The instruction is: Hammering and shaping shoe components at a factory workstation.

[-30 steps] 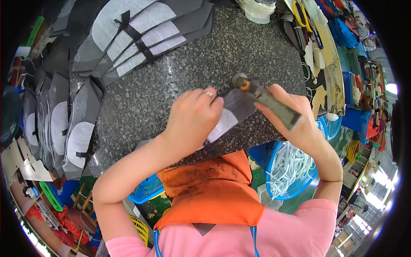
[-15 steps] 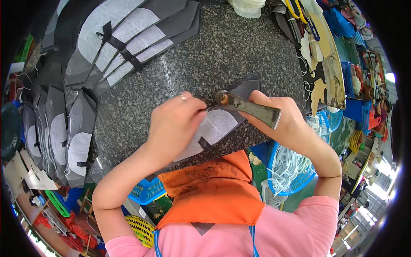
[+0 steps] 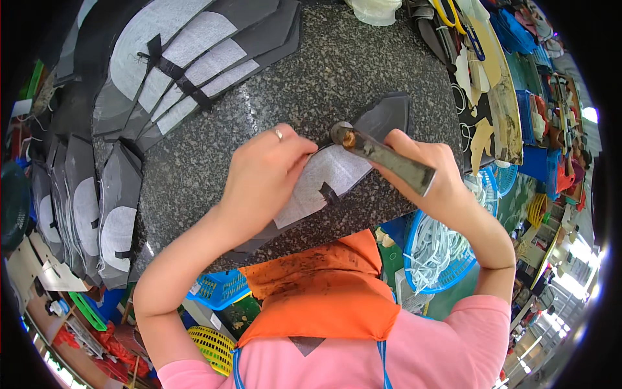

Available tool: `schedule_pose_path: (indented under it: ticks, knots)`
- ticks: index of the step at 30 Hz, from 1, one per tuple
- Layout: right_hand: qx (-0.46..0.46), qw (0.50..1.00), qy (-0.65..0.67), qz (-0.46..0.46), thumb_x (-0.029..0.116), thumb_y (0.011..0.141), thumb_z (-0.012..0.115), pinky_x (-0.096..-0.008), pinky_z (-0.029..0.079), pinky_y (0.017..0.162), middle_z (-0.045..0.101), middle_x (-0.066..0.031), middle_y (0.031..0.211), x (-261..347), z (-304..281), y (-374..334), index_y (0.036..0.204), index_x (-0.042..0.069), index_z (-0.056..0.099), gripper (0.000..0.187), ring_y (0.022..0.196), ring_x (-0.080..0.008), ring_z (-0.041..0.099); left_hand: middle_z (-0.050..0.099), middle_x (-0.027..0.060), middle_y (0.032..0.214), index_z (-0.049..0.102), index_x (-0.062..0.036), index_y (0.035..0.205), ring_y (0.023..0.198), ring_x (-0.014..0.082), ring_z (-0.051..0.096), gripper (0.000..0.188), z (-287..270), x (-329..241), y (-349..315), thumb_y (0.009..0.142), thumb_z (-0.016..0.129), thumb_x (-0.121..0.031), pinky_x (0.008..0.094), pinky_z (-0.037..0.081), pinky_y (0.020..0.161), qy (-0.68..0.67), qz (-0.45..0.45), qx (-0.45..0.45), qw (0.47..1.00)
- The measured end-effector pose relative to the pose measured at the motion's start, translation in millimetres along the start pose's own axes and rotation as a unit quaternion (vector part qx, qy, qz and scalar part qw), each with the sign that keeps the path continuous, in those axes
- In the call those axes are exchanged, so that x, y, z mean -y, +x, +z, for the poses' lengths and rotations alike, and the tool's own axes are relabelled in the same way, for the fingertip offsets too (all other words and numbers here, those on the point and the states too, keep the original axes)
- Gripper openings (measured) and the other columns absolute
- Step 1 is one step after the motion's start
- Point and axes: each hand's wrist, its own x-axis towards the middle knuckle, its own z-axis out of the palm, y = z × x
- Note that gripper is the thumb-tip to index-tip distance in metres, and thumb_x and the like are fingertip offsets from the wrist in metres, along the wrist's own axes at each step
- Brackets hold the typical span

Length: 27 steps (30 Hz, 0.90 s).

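My right hand [image 3: 431, 170] is closed around a hammer, its fingers partly hidden beneath the worn metal head [image 3: 392, 160]. The hammer's round face rests on or just above the upper edge of a dark grey material piece with a white backing patch [image 3: 337, 170]. A small black tab sits on that patch's lower edge. On the left of the hammer, my left hand [image 3: 262, 170], with a ring on one finger, pinches the same upper edge between thumb and fingertips. The piece lies slantwise on the speckled stone slab [image 3: 201, 162], its dark pointed end beyond the hammer.
Similar pieces [image 3: 194, 55] lie fanned out at the far left, and more [image 3: 120, 214] hang over the slab's left edge. Yellow-handled scissors [image 3: 448, 16] lie at the far right. Below the slab's right edge stands a blue basket [image 3: 453, 279] of pale strips.
The dark grey piece has slid up and to the right, showing more of its pointed end. The hammer has shifted slightly right. My left hand has moved a little upward.
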Motion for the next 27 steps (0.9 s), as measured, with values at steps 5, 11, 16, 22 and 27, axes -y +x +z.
schedule_pose_path:
  ticks: [5, 11, 16, 22, 27]
  knots:
    - [-0.030, 0.997, 0.048, -0.046, 0.008, 0.086, 0.067, -0.0342, 0.043, 0.052, 0.055, -0.0141, 0.066, 0, 3, 1, 0.093, 0.003, 0.053, 0.016, 0.058, -0.0336, 0.056, 0.057, 0.0066, 0.085, 0.065, 0.0009, 0.091, 0.064, 0.0198, 0.056, 0.019, 5, -14, -9, 0.073, 0.067, -0.004, 0.0320, 0.046, 0.055, 0.245, 0.160, -0.006, 0.956]
    - [0.040, 0.998, -0.013, -0.047, 0.008, 0.084, 0.069, -0.0349, 0.042, 0.051, 0.054, -0.0136, 0.066, 8, 10, 4, 0.093, 0.003, 0.054, 0.018, 0.058, -0.0338, 0.057, 0.057, 0.0062, 0.085, 0.064, -0.0016, 0.091, 0.066, 0.0211, 0.058, 0.020, -10, -10, -14, 0.072, 0.067, -0.005, 0.0337, 0.047, 0.056, 0.211, 0.115, 0.047, 0.970]
    - [-0.027, 0.995, 0.038, -0.086, 0.012, 0.086, 0.069, -0.0326, 0.042, 0.051, 0.051, -0.0117, 0.062, 10, 20, 11, 0.091, 0.003, 0.054, 0.018, 0.054, -0.0306, 0.053, 0.058, 0.0067, 0.087, 0.064, -0.0020, 0.092, 0.071, 0.0237, 0.061, 0.023, -9, -14, -37, 0.070, 0.065, -0.005, 0.0352, 0.049, 0.058, 0.184, 0.037, -0.003, 0.982]
    - [0.048, 0.997, 0.028, -0.049, 0.011, 0.086, 0.069, -0.0339, 0.043, 0.051, 0.053, -0.0123, 0.062, 37, 15, 18, 0.089, 0.003, 0.053, 0.018, 0.054, -0.0290, 0.055, 0.058, 0.0078, 0.086, 0.063, -0.0025, 0.094, 0.070, 0.0246, 0.061, 0.023, -8, -12, -50, 0.070, 0.065, -0.004, 0.0352, 0.049, 0.057, 0.244, 0.111, -0.050, 0.962]
    - [0.091, 0.995, 0.026, -0.032, 0.029, 0.089, 0.062, -0.0449, 0.048, 0.050, 0.061, -0.0134, 0.066, 42, 11, 22, 0.087, 0.007, 0.049, 0.025, 0.060, -0.0359, 0.062, 0.059, 0.0078, 0.086, 0.064, -0.0023, 0.092, 0.070, 0.0239, 0.061, 0.023, -19, -3, -63, 0.069, 0.065, -0.005, 0.0340, 0.048, 0.057, 0.100, 0.010, -0.022, 0.995]
